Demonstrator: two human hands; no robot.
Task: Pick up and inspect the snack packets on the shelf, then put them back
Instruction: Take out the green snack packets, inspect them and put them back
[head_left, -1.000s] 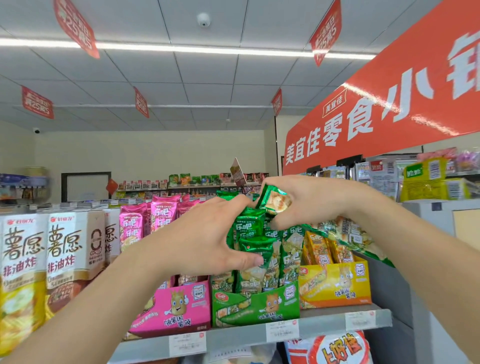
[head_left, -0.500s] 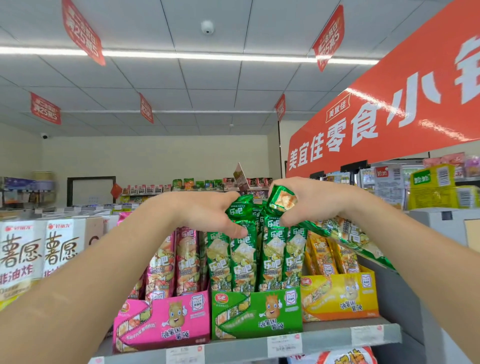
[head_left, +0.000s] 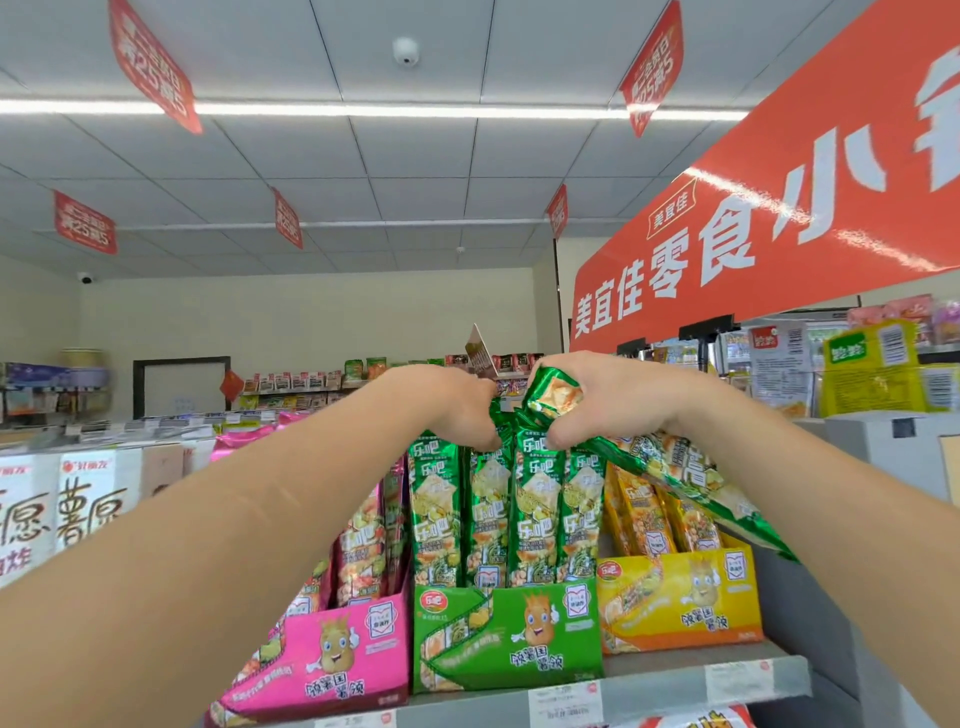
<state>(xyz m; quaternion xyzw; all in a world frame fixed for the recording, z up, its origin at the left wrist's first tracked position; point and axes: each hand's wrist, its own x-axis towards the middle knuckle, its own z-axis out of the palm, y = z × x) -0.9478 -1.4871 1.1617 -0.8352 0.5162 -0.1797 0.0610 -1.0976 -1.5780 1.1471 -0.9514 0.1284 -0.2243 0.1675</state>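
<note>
Above the grey shelf (head_left: 654, 688), left hand (head_left: 457, 405) pinches boxed green packets (head_left: 535, 519); right hand (head_left: 613, 400) grips a loose strip (head_left: 675, 467).

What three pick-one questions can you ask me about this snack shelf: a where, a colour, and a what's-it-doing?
1. Which box stands in the middle? A pink B green C yellow
2. What colour is the packet in the right hand? A green B pink C yellow
3. What is the left hand doing? A hanging idle B lying flat C gripping the standing packets' tops
1 B: the green box sits between the pink box and the yellow box.
2 A: the held packet is shiny green.
3 C: it curls round those tops.
</note>
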